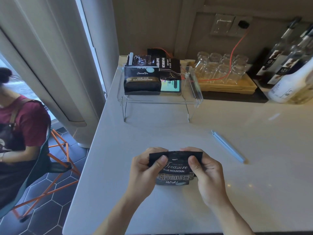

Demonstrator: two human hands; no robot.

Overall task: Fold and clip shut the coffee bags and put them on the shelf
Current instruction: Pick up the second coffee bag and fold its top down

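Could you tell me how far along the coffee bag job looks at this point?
Done: two bags already lie on the clear shelf, one with a white clip. In hand: the left hand and right hand pinch the top of a third bag, folding it. Left: fit the blue clip lying on the counter, then shelve the bag.

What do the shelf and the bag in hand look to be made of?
The clear two-legged shelf looks like glossy acrylic: you see straight through it. The black printed coffee bag pinched by both hands looks like matte foil-lined plastic film, creasing softly; lining unconfirmed.
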